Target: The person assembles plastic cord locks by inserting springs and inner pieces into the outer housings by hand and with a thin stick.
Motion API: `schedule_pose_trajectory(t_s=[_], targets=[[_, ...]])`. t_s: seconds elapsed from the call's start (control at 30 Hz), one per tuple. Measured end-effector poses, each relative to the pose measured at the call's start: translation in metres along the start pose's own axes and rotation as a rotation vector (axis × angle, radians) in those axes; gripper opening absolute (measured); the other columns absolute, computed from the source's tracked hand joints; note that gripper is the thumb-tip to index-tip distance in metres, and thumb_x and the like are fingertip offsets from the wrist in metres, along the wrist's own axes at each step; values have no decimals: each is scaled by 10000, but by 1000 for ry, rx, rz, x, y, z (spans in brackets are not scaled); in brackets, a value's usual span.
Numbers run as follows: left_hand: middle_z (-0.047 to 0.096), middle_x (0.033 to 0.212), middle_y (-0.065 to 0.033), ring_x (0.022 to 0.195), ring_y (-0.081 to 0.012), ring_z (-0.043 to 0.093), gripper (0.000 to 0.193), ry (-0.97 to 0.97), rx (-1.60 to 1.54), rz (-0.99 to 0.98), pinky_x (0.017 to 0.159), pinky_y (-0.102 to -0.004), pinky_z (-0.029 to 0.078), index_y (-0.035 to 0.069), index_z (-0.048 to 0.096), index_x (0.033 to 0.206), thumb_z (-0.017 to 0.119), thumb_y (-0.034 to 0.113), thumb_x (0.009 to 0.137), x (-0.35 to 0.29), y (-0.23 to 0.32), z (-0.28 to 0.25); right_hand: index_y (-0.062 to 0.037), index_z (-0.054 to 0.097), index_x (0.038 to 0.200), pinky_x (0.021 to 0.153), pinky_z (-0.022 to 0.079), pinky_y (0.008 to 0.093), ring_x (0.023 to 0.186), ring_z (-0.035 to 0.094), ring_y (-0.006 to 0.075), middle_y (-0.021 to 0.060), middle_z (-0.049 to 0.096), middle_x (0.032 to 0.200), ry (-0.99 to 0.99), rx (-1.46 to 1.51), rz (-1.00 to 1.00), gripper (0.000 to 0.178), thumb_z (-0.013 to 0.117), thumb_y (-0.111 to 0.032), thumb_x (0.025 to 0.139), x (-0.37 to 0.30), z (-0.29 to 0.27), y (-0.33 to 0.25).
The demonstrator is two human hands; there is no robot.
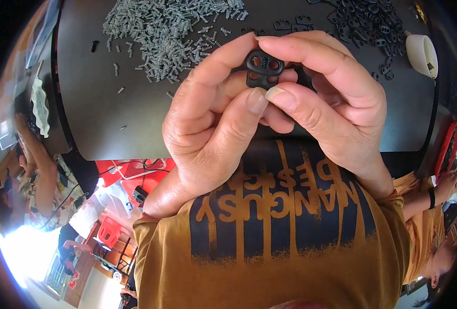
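A black plastic two-hole cord lock is held up between both hands, above the near part of the table. Its upper piece stands partly out of its lower piece. My left hand is closed on its left side, the index fingertip by the top and the thumb at the bottom. From the right, my right hand pinches it too, with the index finger at the top and the thumb underneath. Something dark shows among the right hand's curled fingers; I cannot tell what it is. Whether a spring sits inside the lock is hidden.
Small metal springs are heaped at the far left of the dark table, several scattered nearer. Black plastic parts lie at the far right beside a white cup. Red stools stand below. Other people sit on both sides.
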State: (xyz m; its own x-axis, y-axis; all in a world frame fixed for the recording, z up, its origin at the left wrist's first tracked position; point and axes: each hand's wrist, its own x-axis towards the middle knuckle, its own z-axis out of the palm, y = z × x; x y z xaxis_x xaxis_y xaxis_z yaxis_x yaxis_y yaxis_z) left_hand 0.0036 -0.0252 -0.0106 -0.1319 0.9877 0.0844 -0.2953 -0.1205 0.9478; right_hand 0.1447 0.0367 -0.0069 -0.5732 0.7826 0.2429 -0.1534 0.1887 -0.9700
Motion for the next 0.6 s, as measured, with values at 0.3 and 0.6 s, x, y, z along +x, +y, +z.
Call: schedule_pose_trajectory(t_s=[0.3,0.6], targets=[[601,923,-164,700,-128,585,382,-20,-66,15,662,-218,480,-84,415,1167,531,60,833,-1,-1,0,37,528,1096,691,417,200,805,506,108,114,525,1035,-29,-109,-27,305,557,-48,804,0,0,-4],[597,920,-147,724,-118,569,338,11,-156,89,677,-234,477,-61,462,1123,553,0,804,-4,-5,1,51,542,1056,671,413,208,802,517,133,139,545,998,0,-182,-101,259,515,-55,821,-2,5,-2]])
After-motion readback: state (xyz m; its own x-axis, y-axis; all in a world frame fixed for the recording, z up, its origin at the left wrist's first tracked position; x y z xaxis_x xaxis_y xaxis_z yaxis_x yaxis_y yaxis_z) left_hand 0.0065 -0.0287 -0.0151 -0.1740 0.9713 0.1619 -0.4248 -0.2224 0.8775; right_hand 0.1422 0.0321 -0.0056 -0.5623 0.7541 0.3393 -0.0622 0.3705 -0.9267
